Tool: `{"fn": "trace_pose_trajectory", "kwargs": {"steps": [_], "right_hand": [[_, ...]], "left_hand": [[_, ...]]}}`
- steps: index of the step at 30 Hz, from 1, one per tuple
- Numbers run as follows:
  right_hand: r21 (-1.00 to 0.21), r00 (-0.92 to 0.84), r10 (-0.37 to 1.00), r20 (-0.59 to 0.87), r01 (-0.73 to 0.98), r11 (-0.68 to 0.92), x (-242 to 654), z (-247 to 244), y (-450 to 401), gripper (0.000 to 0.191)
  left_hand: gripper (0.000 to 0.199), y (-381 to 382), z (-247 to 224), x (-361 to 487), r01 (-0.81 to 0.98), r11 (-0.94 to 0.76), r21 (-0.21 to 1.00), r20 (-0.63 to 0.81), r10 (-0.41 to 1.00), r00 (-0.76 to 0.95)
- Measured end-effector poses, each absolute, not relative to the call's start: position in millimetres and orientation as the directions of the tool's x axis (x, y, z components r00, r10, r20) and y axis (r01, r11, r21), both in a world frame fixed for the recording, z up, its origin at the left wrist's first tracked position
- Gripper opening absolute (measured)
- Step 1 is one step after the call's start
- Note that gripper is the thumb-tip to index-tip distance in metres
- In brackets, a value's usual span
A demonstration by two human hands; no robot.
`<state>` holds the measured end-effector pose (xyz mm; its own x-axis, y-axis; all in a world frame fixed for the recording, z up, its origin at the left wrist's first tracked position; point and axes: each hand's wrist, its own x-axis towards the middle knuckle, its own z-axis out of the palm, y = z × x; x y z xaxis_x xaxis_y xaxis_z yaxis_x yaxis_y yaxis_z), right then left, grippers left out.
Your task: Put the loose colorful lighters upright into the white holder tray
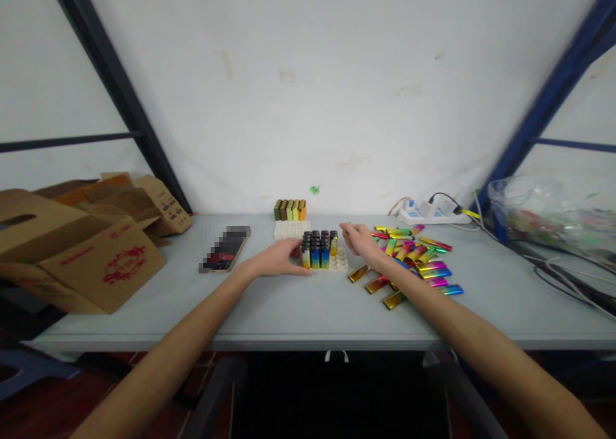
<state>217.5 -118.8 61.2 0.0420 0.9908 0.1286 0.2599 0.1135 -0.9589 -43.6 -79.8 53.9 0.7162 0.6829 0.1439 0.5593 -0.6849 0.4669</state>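
A white tray (339,260) with round holes stands mid-table, with lighters (316,253) upright in it, black on top and shiny blue and yellow below. One gold-yellow lighter (333,244) stands at their right; the holes in front of it are bare. My left hand (282,258) curves round the tray's left side, thumb along the front, fingers against the lighters. Just right of the tray is my right hand (359,239), its fingers curled and tips pinched; whatever is between them is too small to make out. Shiny multicoloured flat cases (407,253) lie loosely heaped beneath and beside my right forearm.
Behind the tray sit a second white holder (292,229) and a block of green-to-yellow lighters (290,210). A phone (226,249) lies left, near open cardboard boxes (96,253). A power strip (433,215), cables and a plastic bag (534,201) are at the right.
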Motion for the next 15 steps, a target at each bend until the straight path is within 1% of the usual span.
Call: {"fn": "trace_pose_trajectory", "kwargs": {"steps": [3, 5, 10, 15], "right_hand": [[-0.874, 0.069, 0.968, 0.239, 0.449, 0.184, 217.8, 58.3, -117.3, 0.044], [-0.83, 0.059, 0.957, 0.284, 0.515, 0.214, 218.1, 58.7, -117.5, 0.042], [-0.777, 0.038, 0.941, 0.336, 0.575, 0.254, 218.0, 59.9, -117.7, 0.037], [-0.749, 0.024, 0.931, 0.365, 0.602, 0.278, 218.0, 56.9, -115.2, 0.036]], "left_hand": [[0.071, -79.8, 54.6, -43.2, 0.575, -0.677, 0.459, 0.135, 0.693, 0.708], [0.072, -81.1, 56.3, -42.3, 0.579, -0.674, 0.459, 0.127, 0.695, 0.707], [0.073, -83.7, 59.6, -40.8, 0.583, -0.67, 0.459, 0.112, 0.694, 0.711], [0.073, -81.6, 57.1, -41.6, 0.573, -0.669, 0.474, 0.126, 0.696, 0.707]]}}
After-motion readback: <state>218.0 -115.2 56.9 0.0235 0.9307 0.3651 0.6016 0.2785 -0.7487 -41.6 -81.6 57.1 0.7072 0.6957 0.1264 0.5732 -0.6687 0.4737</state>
